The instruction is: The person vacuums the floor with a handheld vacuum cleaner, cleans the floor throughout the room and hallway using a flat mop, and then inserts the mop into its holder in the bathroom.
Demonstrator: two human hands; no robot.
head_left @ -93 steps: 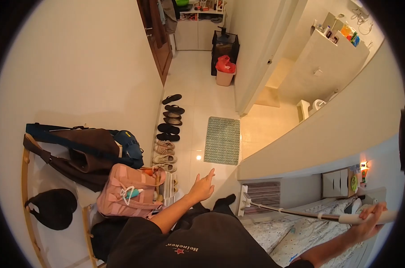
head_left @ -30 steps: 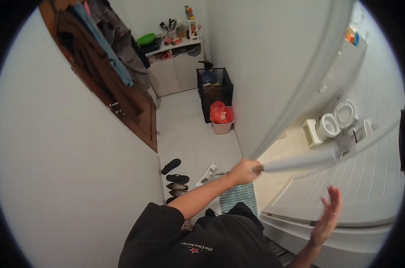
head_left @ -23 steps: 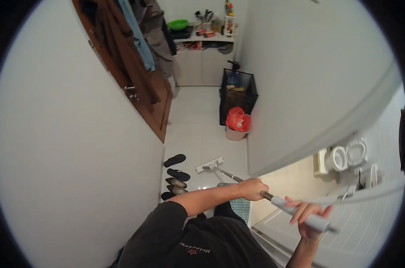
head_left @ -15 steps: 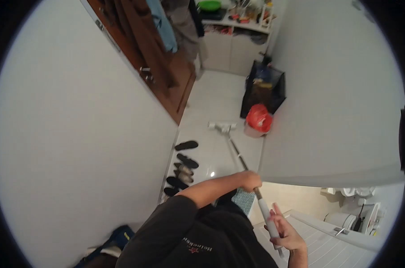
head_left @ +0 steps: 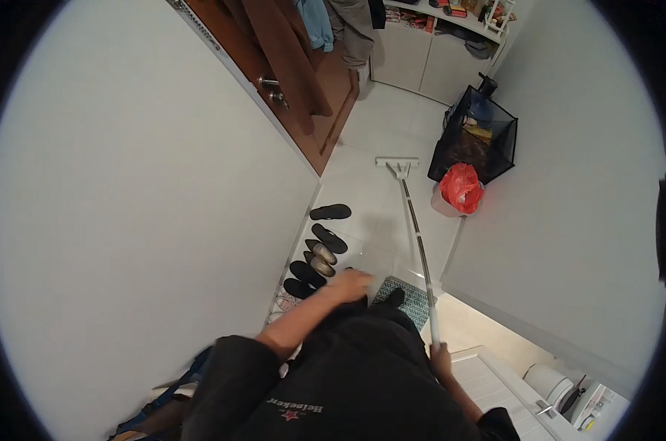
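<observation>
A long-handled floor mop [head_left: 423, 253] reaches from my body across the white tiles, its flat white head [head_left: 397, 162] on the floor between the brown door and the black bin. My right hand [head_left: 441, 360] is closed round the pale grip at the near end of the pole. Off the pole, my left hand [head_left: 351, 285] hangs in front of my body near the shoes, with its fingers smeared by motion. Under the lower pole lies a green patterned mat [head_left: 414, 307], with one dark-covered foot on it.
Dark sandals [head_left: 330, 212] and other shoes line the left wall. A black mesh bin [head_left: 487, 140] and a small bin with a red bag [head_left: 461, 188] stand along the right wall. Clothes hang on the brown door [head_left: 340, 84]. A white door [head_left: 502, 389] is at lower right.
My left hand has come off the pole and moved left. The mop head has slid farther forward, and my right hand has lowered and closed on the grip. The view has shifted.
</observation>
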